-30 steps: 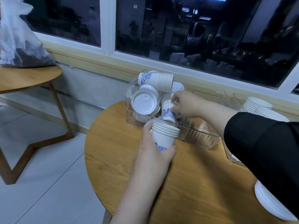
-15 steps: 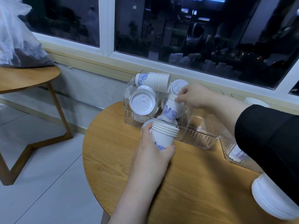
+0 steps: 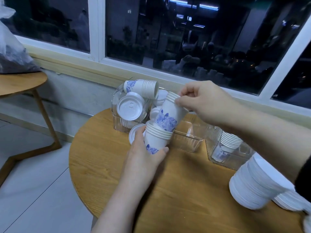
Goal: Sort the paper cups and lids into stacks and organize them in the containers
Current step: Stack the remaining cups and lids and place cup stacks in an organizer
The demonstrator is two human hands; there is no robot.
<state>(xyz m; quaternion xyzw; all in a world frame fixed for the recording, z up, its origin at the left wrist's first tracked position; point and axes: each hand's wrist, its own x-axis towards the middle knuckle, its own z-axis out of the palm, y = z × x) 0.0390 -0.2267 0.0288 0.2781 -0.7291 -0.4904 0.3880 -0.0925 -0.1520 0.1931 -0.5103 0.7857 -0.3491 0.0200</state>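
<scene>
My left hand (image 3: 144,155) grips an upright stack of white paper cups with blue flowers (image 3: 156,138) over the round wooden table (image 3: 109,148). My right hand (image 3: 202,101) pinches the rim of a small tilted stack of cups (image 3: 170,113), whose base sits in the mouth of the left-hand stack. Behind them a clear container (image 3: 186,140) holds loose white lids (image 3: 129,108) and a cup stack lying on its side (image 3: 143,89). A second clear container (image 3: 217,158) at the right holds a cup stack (image 3: 230,142).
A tall stack of white lids (image 3: 255,182) leans on the table at the right, under my right sleeve. A windowsill and dark window run behind the table. A second wooden table (image 3: 20,83) with a plastic bag (image 3: 11,52) stands at the left.
My right hand lifted a small stack of cups out of the left container and brought it down toward the stack in my left hand. The view shifted left.
</scene>
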